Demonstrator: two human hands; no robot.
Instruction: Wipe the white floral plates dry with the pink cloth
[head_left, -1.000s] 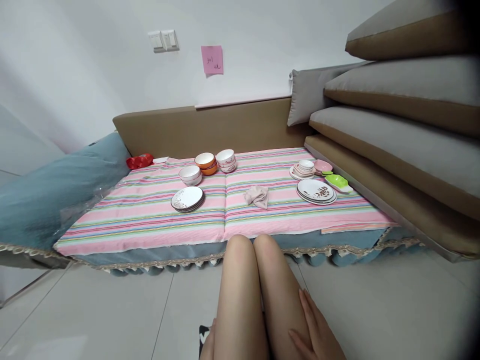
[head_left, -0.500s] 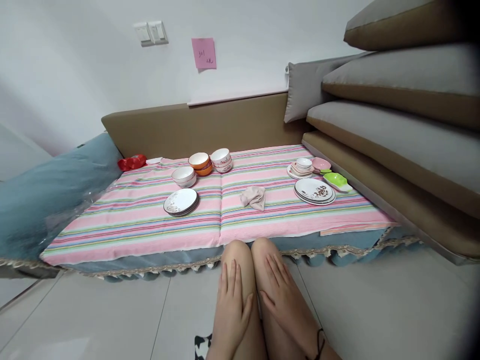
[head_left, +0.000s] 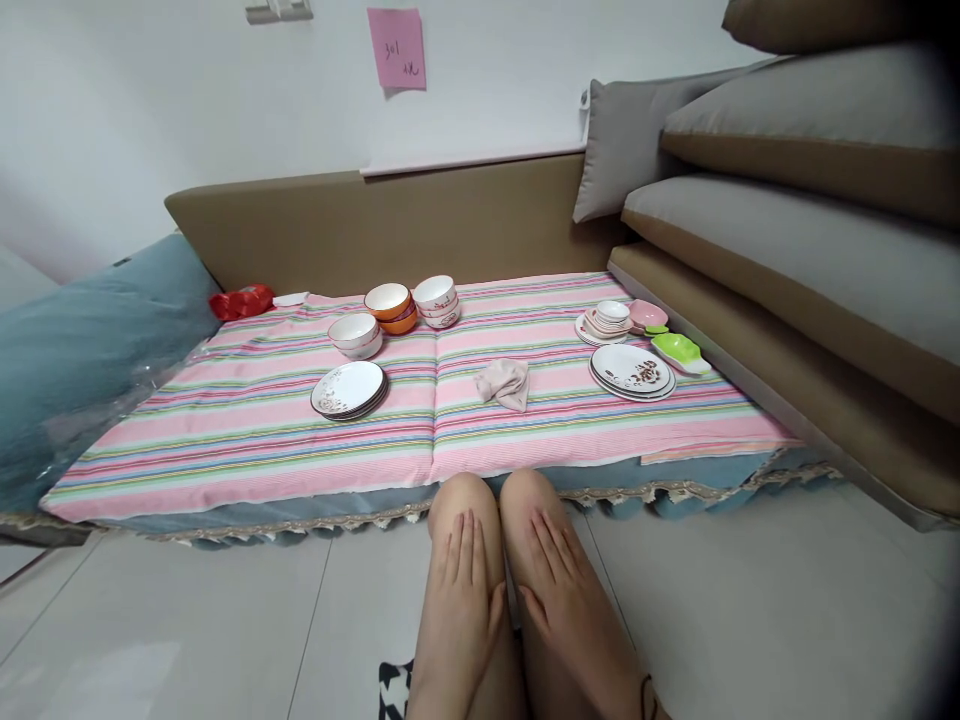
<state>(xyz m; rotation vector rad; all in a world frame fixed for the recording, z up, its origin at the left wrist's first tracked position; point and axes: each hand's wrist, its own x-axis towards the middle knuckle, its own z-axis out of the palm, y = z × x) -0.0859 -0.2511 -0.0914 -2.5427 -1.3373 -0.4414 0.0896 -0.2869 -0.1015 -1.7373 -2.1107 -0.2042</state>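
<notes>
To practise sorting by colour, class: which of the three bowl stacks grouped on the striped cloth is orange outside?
The middle stack, between the other two: it looks orange outside, while the left stack and the right stack are whitish.

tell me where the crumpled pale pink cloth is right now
In the head view, the crumpled pale pink cloth lies just right of centre on the striped pink fabric cover, between two stacks of white patterned plates.

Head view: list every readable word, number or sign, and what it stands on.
"301": handwritten, top line of the pink note on the wall.
Second line, same note: too unclear to read.
Red marks on the rightmost white bowls: too small to tell.
</notes>
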